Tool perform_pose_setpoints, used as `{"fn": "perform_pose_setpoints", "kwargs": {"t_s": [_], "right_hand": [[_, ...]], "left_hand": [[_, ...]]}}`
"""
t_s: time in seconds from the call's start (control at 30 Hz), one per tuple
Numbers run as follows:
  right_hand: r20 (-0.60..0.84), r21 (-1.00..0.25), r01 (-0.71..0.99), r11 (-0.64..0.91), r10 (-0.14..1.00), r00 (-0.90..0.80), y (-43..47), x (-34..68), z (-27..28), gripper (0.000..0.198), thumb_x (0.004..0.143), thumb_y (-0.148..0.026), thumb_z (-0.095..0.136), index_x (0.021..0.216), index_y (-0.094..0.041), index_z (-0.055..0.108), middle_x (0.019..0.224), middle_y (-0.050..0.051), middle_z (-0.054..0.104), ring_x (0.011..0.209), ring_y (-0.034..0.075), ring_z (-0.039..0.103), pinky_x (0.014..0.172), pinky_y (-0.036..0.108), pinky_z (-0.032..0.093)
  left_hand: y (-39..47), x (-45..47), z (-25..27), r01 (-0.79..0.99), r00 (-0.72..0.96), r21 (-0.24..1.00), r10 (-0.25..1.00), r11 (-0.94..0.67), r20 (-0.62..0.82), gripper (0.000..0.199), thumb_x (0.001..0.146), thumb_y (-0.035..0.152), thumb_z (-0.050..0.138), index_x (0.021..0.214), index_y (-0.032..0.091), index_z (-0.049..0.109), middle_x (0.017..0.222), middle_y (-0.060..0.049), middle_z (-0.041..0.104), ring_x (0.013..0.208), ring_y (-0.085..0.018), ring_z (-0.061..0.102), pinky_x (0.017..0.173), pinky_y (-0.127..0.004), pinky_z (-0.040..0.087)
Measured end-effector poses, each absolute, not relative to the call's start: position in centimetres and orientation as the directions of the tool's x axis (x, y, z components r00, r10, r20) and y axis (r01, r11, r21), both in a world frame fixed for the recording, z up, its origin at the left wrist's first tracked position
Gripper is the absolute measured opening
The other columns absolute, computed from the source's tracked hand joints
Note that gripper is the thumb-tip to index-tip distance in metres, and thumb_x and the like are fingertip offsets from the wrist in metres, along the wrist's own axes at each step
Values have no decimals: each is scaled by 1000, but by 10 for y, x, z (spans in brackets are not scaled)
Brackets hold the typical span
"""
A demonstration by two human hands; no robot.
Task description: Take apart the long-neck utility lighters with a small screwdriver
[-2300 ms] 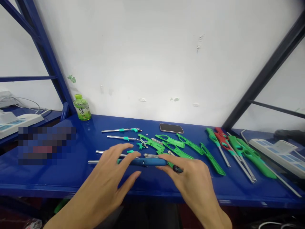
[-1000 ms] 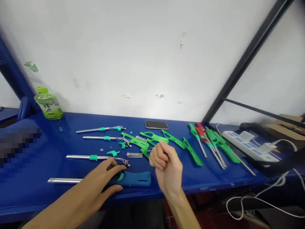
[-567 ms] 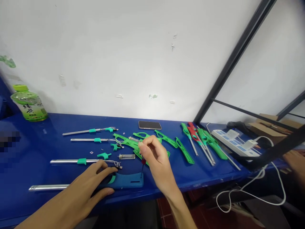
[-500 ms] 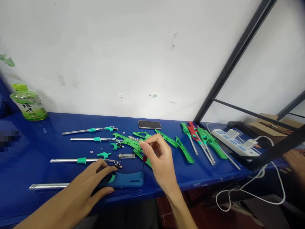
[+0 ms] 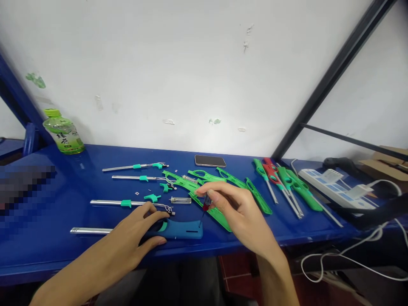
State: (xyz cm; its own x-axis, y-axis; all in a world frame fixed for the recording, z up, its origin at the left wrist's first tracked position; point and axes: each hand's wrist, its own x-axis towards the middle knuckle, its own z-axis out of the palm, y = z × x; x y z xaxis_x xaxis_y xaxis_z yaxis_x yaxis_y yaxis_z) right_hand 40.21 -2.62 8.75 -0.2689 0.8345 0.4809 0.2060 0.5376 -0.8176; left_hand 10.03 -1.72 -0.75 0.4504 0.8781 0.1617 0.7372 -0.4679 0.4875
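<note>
My left hand (image 5: 145, 231) is wrapped over a blue long-necked lighter (image 5: 185, 229), holding it flat near the table's front edge. Its metal tube (image 5: 91, 230) sticks out to the left. Between the fingertips of my right hand (image 5: 239, 210) is a small screwdriver (image 5: 208, 202) with a dark red collar, its tip at the hole near the end of the blue handle. Just behind lie green handle shells (image 5: 215, 212) and a clear fuel tank (image 5: 180, 200). Several metal tubes (image 5: 108, 202) with teal parts and wires lie to the left, beside a loose teal trigger (image 5: 153, 198).
Whole green and red lighters (image 5: 270, 174) lie at the right, near a white power strip (image 5: 338, 191) with cables. A phone (image 5: 210, 161) rests by the wall. On the left stand a green-capped bottle (image 5: 65, 134) and a blurred-out dark object (image 5: 25, 185). A black metal post (image 5: 318, 102) rises at right.
The view has shifted, so the table's things appear farther right. My right hand has turned over and its fingers are repositioned on the screwdriver; my left hand keeps its hold on the lighter.
</note>
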Motion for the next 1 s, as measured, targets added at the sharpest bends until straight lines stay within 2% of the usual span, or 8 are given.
{"fn": "perform_pose_setpoints", "kwargs": {"t_s": [0.07, 0.17, 0.33, 0.47, 0.57, 0.73, 0.9, 1.0], "right_hand": [[475, -815, 250, 523, 850, -228, -26, 400, 87, 11, 110, -35, 75, 110, -32, 85, 119, 0, 79, 109, 20, 74, 82, 29, 60], [469, -821, 290, 492, 870, -151, -24, 399, 85, 3, 103, -32, 83, 101, -31, 84, 107, -1, 76, 94, 19, 71, 80, 31, 57], [398, -882, 136, 451, 867, -299, -25, 409, 87, 18, 114, -30, 67, 122, -35, 83, 115, -1, 82, 102, 20, 77, 86, 33, 61], [395, -876, 153, 457, 863, -315, -26, 408, 89, 11, 109, -32, 76, 114, -36, 85, 125, 0, 78, 118, 21, 72, 86, 31, 60], [451, -848, 202, 490, 867, -213, -23, 403, 86, 6, 102, -30, 84, 104, -34, 87, 116, 0, 76, 108, 20, 71, 77, 29, 56], [404, -884, 105, 456, 857, -319, -18, 405, 83, 18, 113, -29, 68, 122, -35, 82, 111, -1, 80, 100, 19, 76, 76, 30, 58], [546, -775, 234, 587, 808, -221, -15, 405, 79, 7, 109, -31, 75, 110, -30, 82, 118, 3, 75, 107, 21, 72, 78, 31, 58], [606, -733, 270, 624, 780, -156, -13, 403, 77, 2, 102, -27, 85, 102, -29, 85, 106, 3, 74, 95, 21, 71, 74, 33, 58]], "left_hand": [[-17, 101, -7, 737, 447, 489, 879, -467, 166, 46, 111, 61, 61, 153, 43, 68, 146, -4, 67, 133, -30, 71, 116, -45, 60], [-17, 103, -4, 735, 446, 496, 881, -463, 161, 46, 111, 62, 61, 151, 41, 70, 147, -5, 68, 132, -31, 72, 114, -46, 61], [-17, 106, 0, 739, 423, 518, 895, -430, 140, 44, 109, 59, 64, 149, 41, 72, 145, -5, 68, 130, -32, 73, 110, -45, 63], [-16, 107, 0, 732, 422, 542, 899, -413, 116, 44, 108, 58, 65, 149, 43, 71, 142, -5, 68, 127, -31, 73, 112, -46, 61], [-17, 108, 1, 730, 422, 552, 901, -403, 100, 42, 108, 57, 64, 147, 43, 72, 141, -4, 68, 125, -31, 74, 113, -46, 60], [-20, 107, 2, 737, 417, 537, 901, -410, 115, 43, 109, 55, 63, 150, 43, 70, 142, -3, 68, 128, -30, 73, 112, -44, 60], [-19, 107, 2, 734, 425, 523, 893, -435, 147, 43, 110, 55, 64, 150, 41, 71, 143, -5, 68, 127, -31, 74, 111, -42, 61], [-19, 107, 3, 726, 431, 535, 892, -431, 134, 43, 110, 55, 63, 151, 43, 70, 142, -4, 68, 126, -31, 74, 111, -44, 61]]}}
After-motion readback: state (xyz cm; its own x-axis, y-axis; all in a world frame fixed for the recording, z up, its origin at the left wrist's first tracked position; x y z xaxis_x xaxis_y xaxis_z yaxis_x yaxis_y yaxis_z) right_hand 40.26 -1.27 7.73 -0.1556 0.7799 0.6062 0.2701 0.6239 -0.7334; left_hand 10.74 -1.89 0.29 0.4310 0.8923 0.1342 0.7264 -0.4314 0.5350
